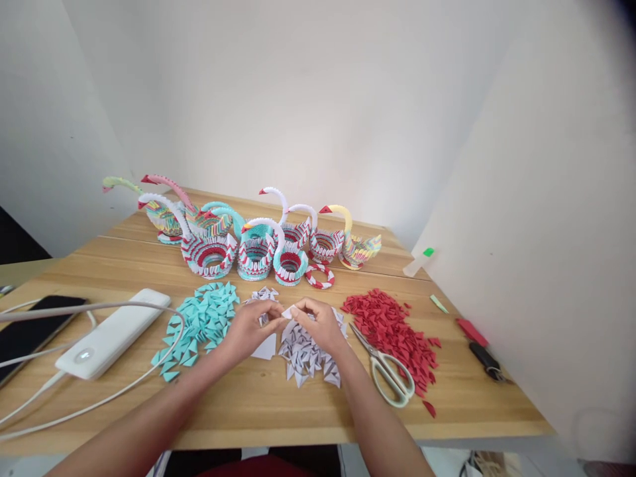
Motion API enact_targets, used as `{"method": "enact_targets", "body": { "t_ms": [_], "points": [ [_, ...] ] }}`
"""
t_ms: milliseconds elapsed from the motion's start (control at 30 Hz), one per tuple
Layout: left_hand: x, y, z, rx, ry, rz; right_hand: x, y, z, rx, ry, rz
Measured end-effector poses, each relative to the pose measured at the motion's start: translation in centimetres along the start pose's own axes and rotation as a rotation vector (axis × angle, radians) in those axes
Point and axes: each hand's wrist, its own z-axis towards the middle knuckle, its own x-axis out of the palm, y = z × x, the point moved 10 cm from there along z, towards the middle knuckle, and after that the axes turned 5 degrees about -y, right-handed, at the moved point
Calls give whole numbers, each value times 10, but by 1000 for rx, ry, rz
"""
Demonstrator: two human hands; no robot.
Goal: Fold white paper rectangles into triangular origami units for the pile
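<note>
Between the fingertips of both hands is a small white folded paper piece (287,313). My left hand (252,326) pinches its left side, and my right hand (320,323) grips its right side. Under and around my right hand lies a pile of white folded paper triangles (304,351). A few white paper slips (266,347) rest on the table below my left hand, with more white pieces (264,294) behind it. Turquoise paper triangles (203,318) are heaped left of my left hand. To the right of my right hand, scissors (385,370) lie beside a heap of red paper triangles (392,328).
Several folded-paper swans (209,255) stand along the back of the wooden table (238,411), near a red and white paper ring (320,277). At left are a white power bank (114,334), cables and a black phone (37,331). A glue bottle (418,264) stands at right.
</note>
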Motion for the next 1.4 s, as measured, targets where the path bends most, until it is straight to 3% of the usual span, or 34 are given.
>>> {"method": "enact_targets", "body": {
  "t_ms": [133, 267, 633, 933, 1400],
  "points": [
    [-7, -36, -7, 369, -124, 278, 3, -9, -1, 81, -2, 93],
    [-2, -49, -12, 496, -116, 370, 10, -14, -2, 125, 32, 171],
    [-1, -51, -12, 492, -100, 345, 8, -6, -3, 75, 17, 113],
    [1, -47, -9, 454, -89, 330, 5, 11, -3, -56, -1, -10],
    [-1, -41, -6, 376, -137, 365, 8, 11, -1, -101, 22, -110]
  ]
}}
